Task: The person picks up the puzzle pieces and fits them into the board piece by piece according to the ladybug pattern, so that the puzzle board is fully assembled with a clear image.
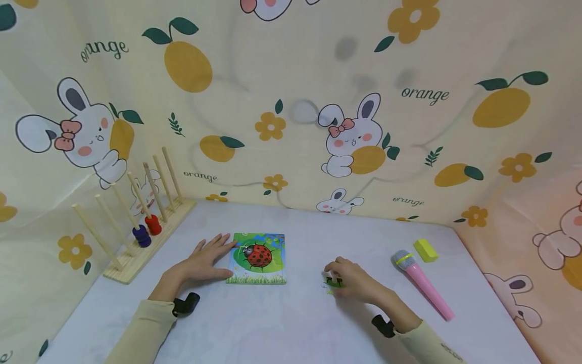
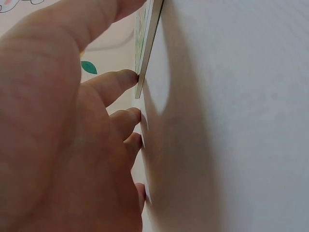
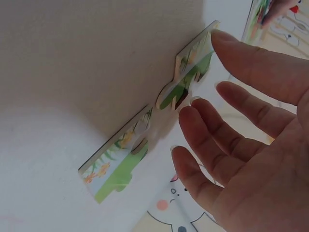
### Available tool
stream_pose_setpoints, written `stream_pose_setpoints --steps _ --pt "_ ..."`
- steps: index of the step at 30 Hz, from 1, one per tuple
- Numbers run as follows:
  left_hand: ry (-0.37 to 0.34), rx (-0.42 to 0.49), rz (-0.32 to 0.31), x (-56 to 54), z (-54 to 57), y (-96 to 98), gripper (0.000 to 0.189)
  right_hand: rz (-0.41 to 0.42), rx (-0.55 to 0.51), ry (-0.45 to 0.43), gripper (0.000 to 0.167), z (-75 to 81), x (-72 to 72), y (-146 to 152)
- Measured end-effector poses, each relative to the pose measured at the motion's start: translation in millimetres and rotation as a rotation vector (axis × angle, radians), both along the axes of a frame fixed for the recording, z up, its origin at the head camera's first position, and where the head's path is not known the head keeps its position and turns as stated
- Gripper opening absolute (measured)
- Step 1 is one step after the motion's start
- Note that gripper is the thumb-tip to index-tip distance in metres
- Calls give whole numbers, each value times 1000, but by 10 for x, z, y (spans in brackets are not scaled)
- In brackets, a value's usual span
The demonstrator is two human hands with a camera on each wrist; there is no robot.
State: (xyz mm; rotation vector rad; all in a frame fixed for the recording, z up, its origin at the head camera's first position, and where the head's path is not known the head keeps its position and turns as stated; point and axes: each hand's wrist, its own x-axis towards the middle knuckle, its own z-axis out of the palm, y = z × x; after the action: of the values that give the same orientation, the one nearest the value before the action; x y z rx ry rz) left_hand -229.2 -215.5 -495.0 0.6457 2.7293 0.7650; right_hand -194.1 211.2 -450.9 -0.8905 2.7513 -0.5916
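Observation:
A square puzzle board [image 1: 256, 275] with a red ladybug picture lies on the table. Along its left edge rests my left hand [image 1: 203, 264], fingers spread, with thumb and index fingertip touching the board; the left wrist view shows the board's thin side edge [image 2: 149, 48]. To the right of the board, my right hand [image 1: 356, 280] hovers low over two small puzzle pieces. In the right wrist view, one green piece [image 3: 193, 60] lies by my thumb tip, which seems to touch its end. The other piece [image 3: 113, 166] lies apart from my loosely bent fingers.
On the left stands a wooden peg rack [image 1: 154, 242] with purple rings [image 1: 142, 236] and red rings [image 1: 153, 225]. At right lie a pink toy microphone [image 1: 427, 290] and a yellow block [image 1: 426, 250]. A patterned cloth [image 1: 291, 151] hangs behind the table.

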Motion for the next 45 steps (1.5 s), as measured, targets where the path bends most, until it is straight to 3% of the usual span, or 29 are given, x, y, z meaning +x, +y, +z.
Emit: stream_pose_setpoints --steps 15,35,45 --pt "21 7 -15 13 24 13 90 -2 -24 -27 46 -11 -2 47" --pt "8 1 -4 16 25 25 94 11 20 56 41 -37 -4 42" --pt "18 -11 -7 17 22 30 96 15 -22 24 39 -53 8 52"
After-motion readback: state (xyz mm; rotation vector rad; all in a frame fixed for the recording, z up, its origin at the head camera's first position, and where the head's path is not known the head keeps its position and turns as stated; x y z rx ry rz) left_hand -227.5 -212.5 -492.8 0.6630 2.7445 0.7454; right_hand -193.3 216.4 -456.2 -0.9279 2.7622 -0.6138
